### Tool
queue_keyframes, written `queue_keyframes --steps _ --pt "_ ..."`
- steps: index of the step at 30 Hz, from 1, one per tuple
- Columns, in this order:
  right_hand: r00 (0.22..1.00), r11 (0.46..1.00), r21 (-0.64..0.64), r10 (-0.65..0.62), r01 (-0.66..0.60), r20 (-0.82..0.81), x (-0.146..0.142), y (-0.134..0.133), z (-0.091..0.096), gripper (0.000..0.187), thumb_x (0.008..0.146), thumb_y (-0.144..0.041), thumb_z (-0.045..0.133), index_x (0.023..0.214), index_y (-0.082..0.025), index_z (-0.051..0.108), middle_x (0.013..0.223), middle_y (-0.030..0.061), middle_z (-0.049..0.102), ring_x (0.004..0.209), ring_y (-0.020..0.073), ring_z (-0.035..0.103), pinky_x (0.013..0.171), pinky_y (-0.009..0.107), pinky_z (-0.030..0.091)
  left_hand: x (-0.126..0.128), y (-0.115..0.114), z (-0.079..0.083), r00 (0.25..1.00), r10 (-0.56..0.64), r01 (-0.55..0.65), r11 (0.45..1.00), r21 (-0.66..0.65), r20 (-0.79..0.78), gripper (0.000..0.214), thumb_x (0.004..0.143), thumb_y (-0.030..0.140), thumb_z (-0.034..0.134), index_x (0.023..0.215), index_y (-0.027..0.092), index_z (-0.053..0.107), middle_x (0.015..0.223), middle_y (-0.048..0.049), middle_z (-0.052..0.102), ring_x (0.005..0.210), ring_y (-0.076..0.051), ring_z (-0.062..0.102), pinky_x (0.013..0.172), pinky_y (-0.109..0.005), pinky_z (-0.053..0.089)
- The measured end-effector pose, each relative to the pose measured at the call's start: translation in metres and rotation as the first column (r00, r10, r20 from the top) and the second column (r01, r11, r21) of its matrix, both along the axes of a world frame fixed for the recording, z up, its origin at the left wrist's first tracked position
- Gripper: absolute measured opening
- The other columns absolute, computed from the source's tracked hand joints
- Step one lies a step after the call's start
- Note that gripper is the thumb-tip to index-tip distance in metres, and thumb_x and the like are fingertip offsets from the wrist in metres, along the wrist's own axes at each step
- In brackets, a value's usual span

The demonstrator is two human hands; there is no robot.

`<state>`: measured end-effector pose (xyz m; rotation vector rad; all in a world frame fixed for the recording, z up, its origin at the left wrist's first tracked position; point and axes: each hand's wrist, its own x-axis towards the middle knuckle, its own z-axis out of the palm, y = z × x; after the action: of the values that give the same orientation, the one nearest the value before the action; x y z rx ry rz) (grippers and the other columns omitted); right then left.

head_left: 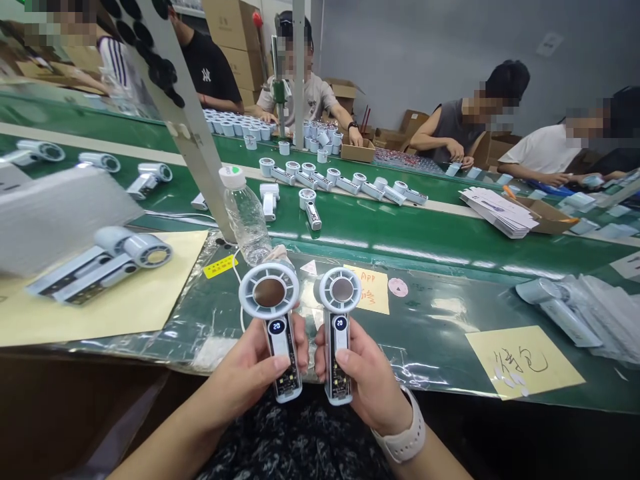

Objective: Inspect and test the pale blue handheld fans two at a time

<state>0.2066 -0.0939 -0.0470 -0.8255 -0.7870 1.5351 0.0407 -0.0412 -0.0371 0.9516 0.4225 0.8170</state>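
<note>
Two handheld fans are held upright side by side above the near edge of the bench. My left hand (pixel 260 363) is closed around the handle of the left handheld fan (pixel 283 350), its thumb lying on the front. The right handheld fan (pixel 339 360) is gripped by my right hand (pixel 373 373), thumb also on the front of the handle. Both small round displays are lit and read 20. Each fan has a round ringed head with a dark centre, facing me. The fingers behind the handles are partly hidden.
A clear plastic bottle (pixel 246 217) stands behind the left fan, beside a slanted metal post (pixel 187 127). More fans (pixel 100 267) lie on yellow paper at left. Wrapped fans (pixel 565 310) lie at right near a handwritten note (pixel 523 360). Several people work across the green conveyor (pixel 390 247).
</note>
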Motion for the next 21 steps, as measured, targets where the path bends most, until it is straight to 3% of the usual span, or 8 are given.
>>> queue_keyframes --steps 3,9,13,17,21 --pt "1.0 1.0 0.022 -0.02 0.02 0.018 0.001 -0.001 -0.002 0.04 0.077 -0.05 0.075 0.102 -0.023 0.061 0.082 0.0009 0.06 0.067 0.0166 0.054 0.064 0.031 0.048 -0.001 0.002 -0.003 0.999 0.042 -0.042 0.999 0.003 -0.018 0.03 0.077 0.036 0.078 0.1 0.022 0.065 0.085 -0.0019 0.06 0.071 -0.015 0.057 0.065 -0.028 0.049" --pt "0.993 0.993 0.007 -0.114 0.114 0.029 0.0 -0.001 -0.009 0.031 0.084 -0.049 0.067 0.094 -0.02 0.062 0.082 0.0012 0.062 0.06 0.0132 0.053 0.057 0.027 0.046 0.004 0.008 -0.006 0.969 0.234 -0.243 0.959 -0.145 -0.078 0.039 0.074 0.038 0.079 0.105 0.025 0.062 0.079 0.0015 0.06 0.062 -0.014 0.057 0.057 -0.027 0.049" --pt "0.994 0.995 0.035 -0.099 0.097 0.04 0.0 -0.002 -0.012 0.031 0.085 -0.049 0.065 0.096 -0.02 0.06 0.082 0.0011 0.061 0.061 0.0129 0.053 0.058 0.027 0.046 0.003 0.007 -0.01 0.979 0.175 -0.185 0.978 -0.098 -0.104 0.043 0.073 0.044 0.079 0.107 0.025 0.061 0.079 0.0011 0.061 0.062 -0.015 0.058 0.057 -0.027 0.049" --pt "0.992 0.994 0.011 -0.111 0.111 0.052 0.001 0.0 -0.009 0.032 0.085 -0.049 0.066 0.096 -0.02 0.06 0.082 0.0007 0.059 0.062 0.0135 0.052 0.061 0.028 0.046 0.002 0.007 -0.013 0.978 0.154 -0.148 0.988 0.052 -0.142 0.03 0.08 0.045 0.072 0.095 0.023 0.06 0.071 0.0 0.063 0.063 -0.016 0.057 0.062 -0.028 0.049" --pt "0.994 0.994 -0.023 -0.105 0.105 0.004 0.001 0.002 -0.006 0.03 0.085 -0.047 0.066 0.096 -0.02 0.06 0.083 0.0013 0.061 0.065 0.0136 0.054 0.062 0.027 0.045 0.001 0.008 -0.012 0.972 0.14 -0.121 0.987 0.109 -0.187 0.03 0.083 0.045 0.069 0.1 0.023 0.058 0.073 -0.0014 0.065 0.069 -0.019 0.06 0.065 -0.031 0.05"
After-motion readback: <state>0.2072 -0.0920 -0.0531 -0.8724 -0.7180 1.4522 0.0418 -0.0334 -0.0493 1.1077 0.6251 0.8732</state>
